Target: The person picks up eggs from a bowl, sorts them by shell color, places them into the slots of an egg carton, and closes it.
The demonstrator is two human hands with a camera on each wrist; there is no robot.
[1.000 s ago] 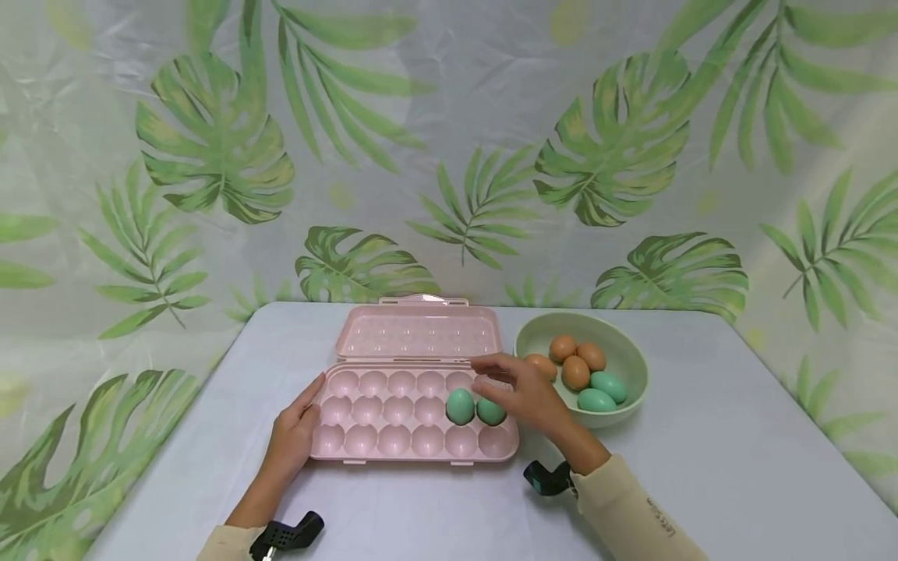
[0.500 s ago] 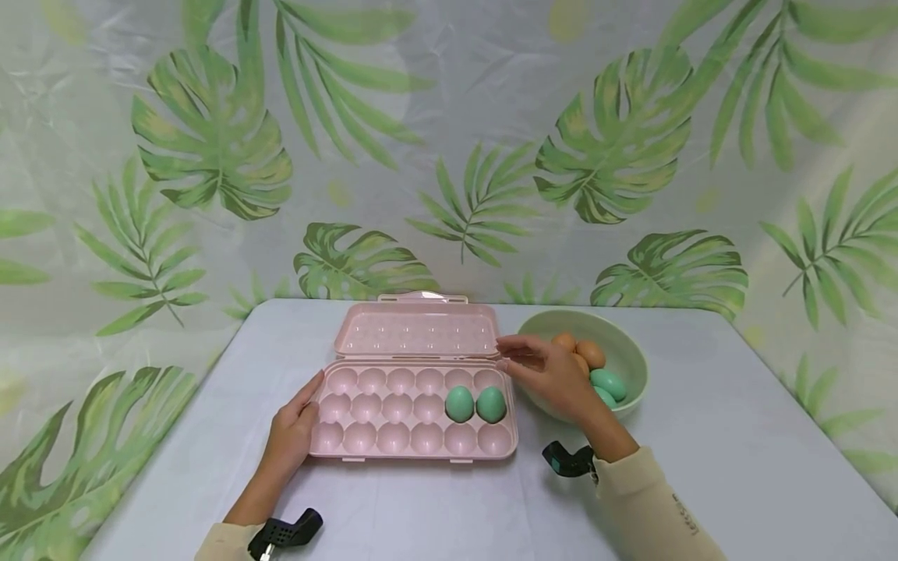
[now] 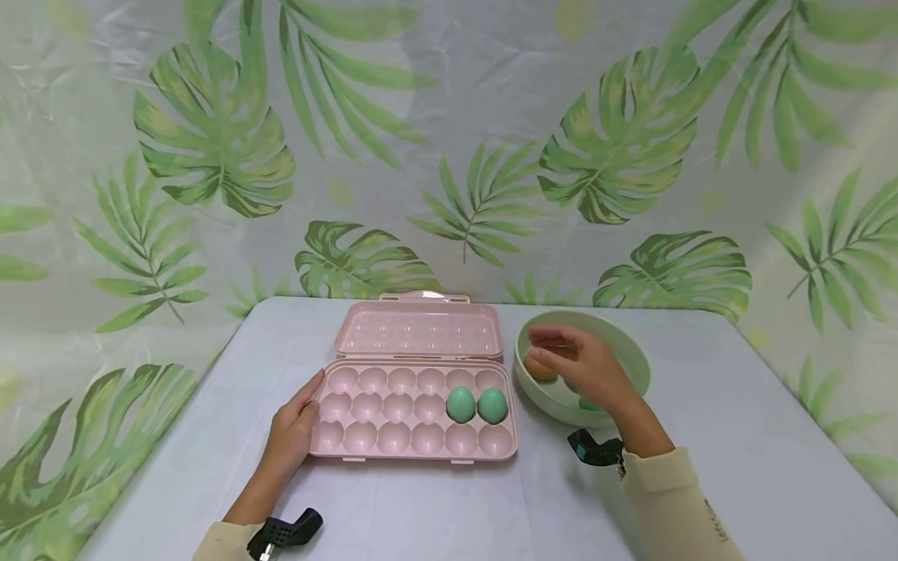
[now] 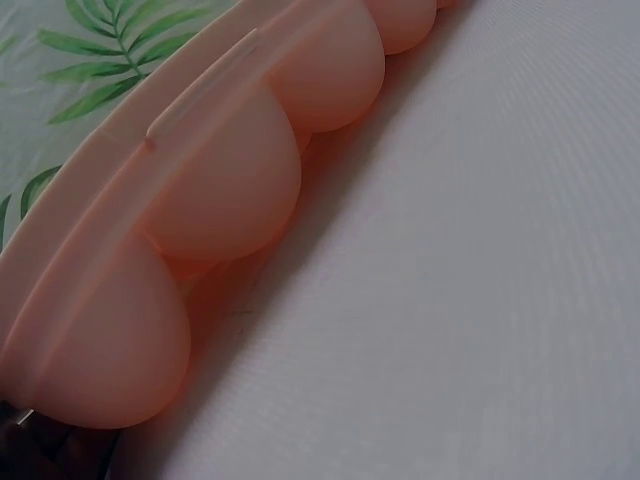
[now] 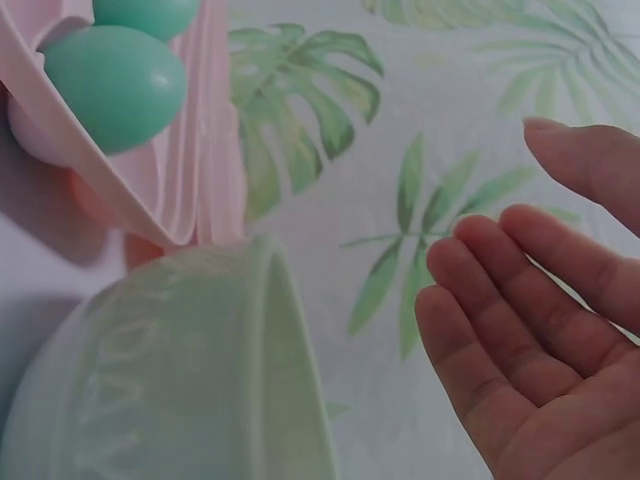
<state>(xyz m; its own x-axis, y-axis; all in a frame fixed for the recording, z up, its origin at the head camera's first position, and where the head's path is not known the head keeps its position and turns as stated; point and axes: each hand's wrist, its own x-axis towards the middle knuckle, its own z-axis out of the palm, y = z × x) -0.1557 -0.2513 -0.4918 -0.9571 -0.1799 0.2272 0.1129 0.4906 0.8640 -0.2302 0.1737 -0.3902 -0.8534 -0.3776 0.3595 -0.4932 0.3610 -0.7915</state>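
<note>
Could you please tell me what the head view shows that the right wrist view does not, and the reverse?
Only the head view shows the left hand resting on the tray's left edge, the brown egg in the bowl, and the table. Only the right wrist view shows the right hand's empty open palm. Both show the tray, a green egg, the bowl and the leaf backdrop.

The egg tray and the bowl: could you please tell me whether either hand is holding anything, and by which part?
The left hand rests against the left end of the egg tray. The right hand hovers open over the bowl, holding nothing.
</note>
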